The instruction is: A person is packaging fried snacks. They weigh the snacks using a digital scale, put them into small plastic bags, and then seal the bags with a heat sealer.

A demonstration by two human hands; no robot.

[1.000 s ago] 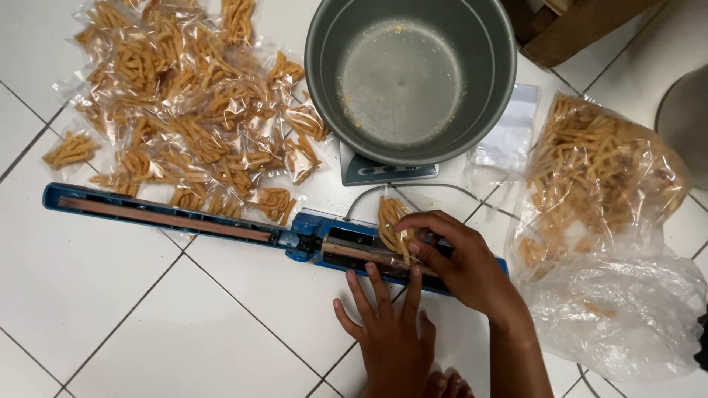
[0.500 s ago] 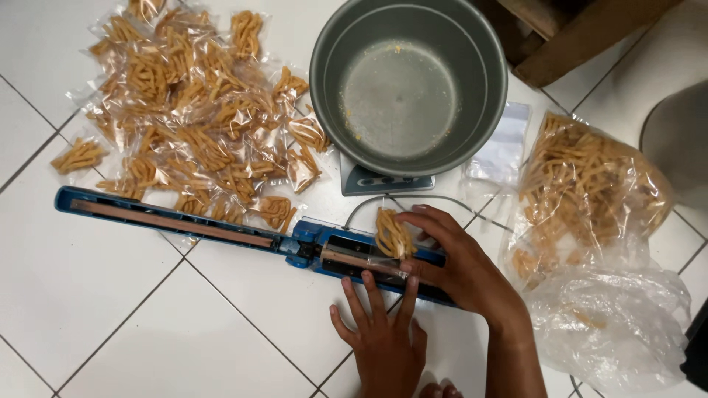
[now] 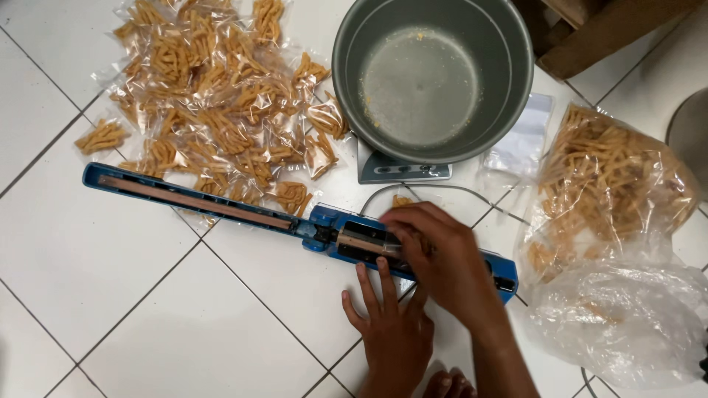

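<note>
Blue heat sealer (image 3: pixel 295 221) with a small snack packet (image 3: pixel 403 201)

The sealer lies diagonally on the white tiled floor, its long arm raised open leftward; the clear packet of tan sticks rests across its base, mostly covered.

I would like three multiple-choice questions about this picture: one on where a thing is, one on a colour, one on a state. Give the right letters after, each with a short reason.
1. Where does the pile of small filled packets lie?
A. inside the pot
B. on the floor tiles, left of the pot
C. on top of the large bag

2. What colour is the body of the heat sealer?
A. red
B. blue
C. green

3. In what state is the metal pot?
A. nearly empty, only crumbs
B. full of snacks
C. covered by a lid

Answers:
1 B: the packets spread over the white tiles beside the pot.
2 B: its long arm and base are blue.
3 A: the bare bottom shows, with a few crumbs.

The right hand rests on the sealer; the left hand lies flat on the tiles in front of it.
</note>
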